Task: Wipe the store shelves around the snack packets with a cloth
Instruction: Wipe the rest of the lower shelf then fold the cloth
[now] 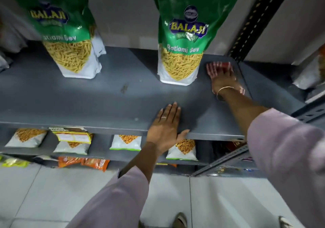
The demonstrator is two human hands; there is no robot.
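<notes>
A grey metal shelf (88,94) carries two tall green snack packets, one at the left (68,34) and one at the right (182,39). My right hand (222,80) presses flat on a red and white striped cloth (218,67) in the shelf's far right corner, just right of the right packet. My left hand (166,127) rests flat on the shelf's front edge, fingers spread, holding nothing.
A perforated dark upright post (253,22) stands behind the cloth. Small snack packets (125,142) lie on the lower shelf, orange ones (95,163) below that. More packets sit on the neighbouring shelf at the right (309,73). A small smudge (124,88) marks the shelf's middle.
</notes>
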